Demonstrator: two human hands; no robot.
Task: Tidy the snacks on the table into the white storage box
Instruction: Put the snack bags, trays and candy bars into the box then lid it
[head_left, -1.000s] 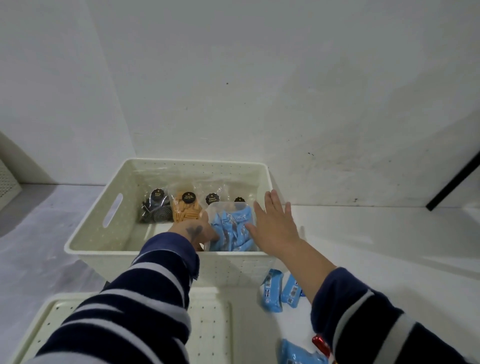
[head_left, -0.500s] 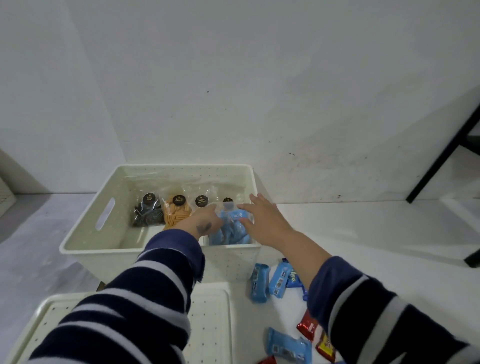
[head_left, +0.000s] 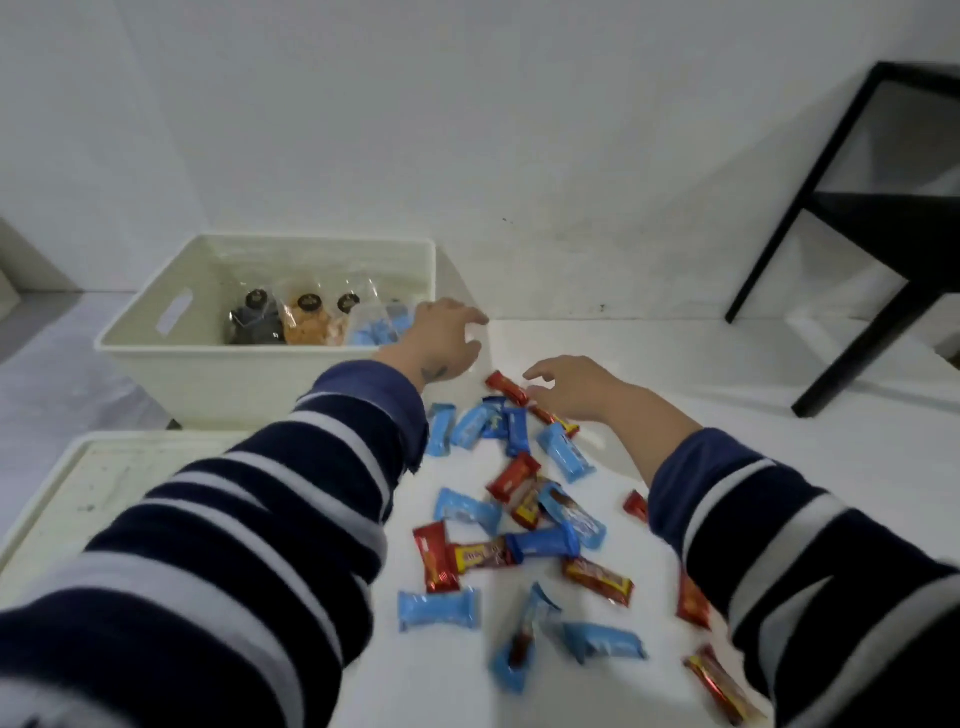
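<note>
Snacks: small wrapped bars, blue (head_left: 563, 451) and red (head_left: 512, 475), are scattered loose on the white table (head_left: 779, 415), from just beside the box toward the near edge; a few overlap in the middle of the spread.
Nearest red bar: one red bar (head_left: 506, 387) lies at the far end of the spread, just beside the right fingertips; whether it is touched cannot be told.
Storage box: the white storage box (head_left: 208, 384) stands at the far left of the table against the wall, open at the top, with a slot handle in its left wall.
Box contents: a dark packet (head_left: 255, 323), an orange packet (head_left: 311, 325) and a clear bag of blue bars (head_left: 376, 327) are seen standing along the far side inside the box.
Left hand: the left hand (head_left: 441, 343) is held over the right-hand corner of the box; its grip is relaxed, fingers loosely bent, nothing held.
Right hand: the right hand (head_left: 574, 387) is spread low over the far bars, palm down; its grip is released, nothing grasped.
Sleeves: both arms are covered by navy sleeves with white stripes (head_left: 249, 519).
Lid: a white lid (head_left: 104, 467) is laid flat in front of the box, under the left arm.
Surroundings: a black frame stand (head_left: 852, 208) is seen at the far right by the white wall.
</note>
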